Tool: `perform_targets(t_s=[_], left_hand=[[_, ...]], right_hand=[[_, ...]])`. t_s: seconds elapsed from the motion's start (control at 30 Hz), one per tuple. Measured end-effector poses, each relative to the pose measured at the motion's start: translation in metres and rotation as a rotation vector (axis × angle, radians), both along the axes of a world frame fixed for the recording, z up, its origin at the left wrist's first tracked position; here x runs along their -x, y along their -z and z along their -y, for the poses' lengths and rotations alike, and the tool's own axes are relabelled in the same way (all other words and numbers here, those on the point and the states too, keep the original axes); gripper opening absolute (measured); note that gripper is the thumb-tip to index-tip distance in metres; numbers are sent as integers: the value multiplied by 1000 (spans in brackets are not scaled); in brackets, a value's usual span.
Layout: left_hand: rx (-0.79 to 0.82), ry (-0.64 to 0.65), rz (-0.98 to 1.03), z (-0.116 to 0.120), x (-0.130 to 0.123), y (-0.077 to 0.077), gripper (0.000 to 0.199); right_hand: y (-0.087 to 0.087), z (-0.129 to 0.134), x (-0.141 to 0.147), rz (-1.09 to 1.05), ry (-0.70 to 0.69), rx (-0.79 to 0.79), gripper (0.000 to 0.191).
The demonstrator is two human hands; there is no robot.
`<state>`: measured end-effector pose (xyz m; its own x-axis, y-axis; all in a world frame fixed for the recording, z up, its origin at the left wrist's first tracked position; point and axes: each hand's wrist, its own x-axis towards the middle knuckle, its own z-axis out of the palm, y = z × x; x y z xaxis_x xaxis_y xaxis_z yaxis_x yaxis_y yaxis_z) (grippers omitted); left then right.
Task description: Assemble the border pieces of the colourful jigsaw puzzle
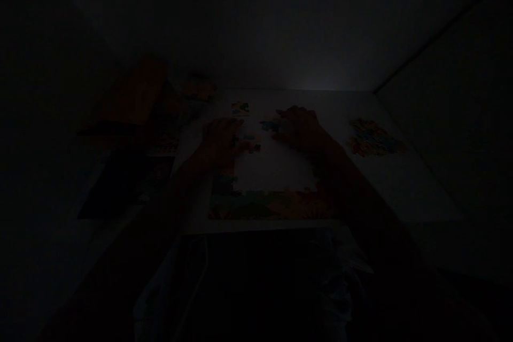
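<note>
The picture is very dark. A partly assembled jigsaw puzzle [256, 204] lies on a white table, its frame of joined pieces around a bare white middle. My left hand [219, 139] rests on the puzzle's upper left, thumb and fingers apart, touching joined puzzle pieces [252, 140]. Across from it, my right hand [300, 124] is over the upper right with thumb and fingers spread around a bluish puzzle section [270, 126]. Whether either hand grips a single piece is too dark to make out. A small cluster of puzzle pieces [240, 108] sits above, between the hands.
A heap of loose puzzle pieces [377, 138] lies on the right of the white table [417, 192]. More puzzle pieces [199, 88] are at the back left. An orange object [138, 91] and a dark flat item [120, 184] stand to the left. A wall rises behind.
</note>
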<state>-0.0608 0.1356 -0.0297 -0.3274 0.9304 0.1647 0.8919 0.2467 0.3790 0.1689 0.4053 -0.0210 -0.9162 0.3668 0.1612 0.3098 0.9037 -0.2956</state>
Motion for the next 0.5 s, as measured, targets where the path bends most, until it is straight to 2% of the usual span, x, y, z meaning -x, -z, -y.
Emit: perform_targets(t_s=[0.07, 0.23, 0.4, 0.5], left_hand=[[1, 3, -4, -1, 0, 0, 74], [7, 57, 6, 2, 3, -5, 74], [-2, 90, 8, 7, 8, -9, 69], [-20, 85, 5, 6, 12, -9, 63]], right_hand=[[5, 2, 7, -18, 58, -12, 93], [9, 0, 13, -50, 78, 19, 67], [-7, -7, -3, -111, 5, 75, 62], [-15, -3, -10, -93, -112, 169, 62]])
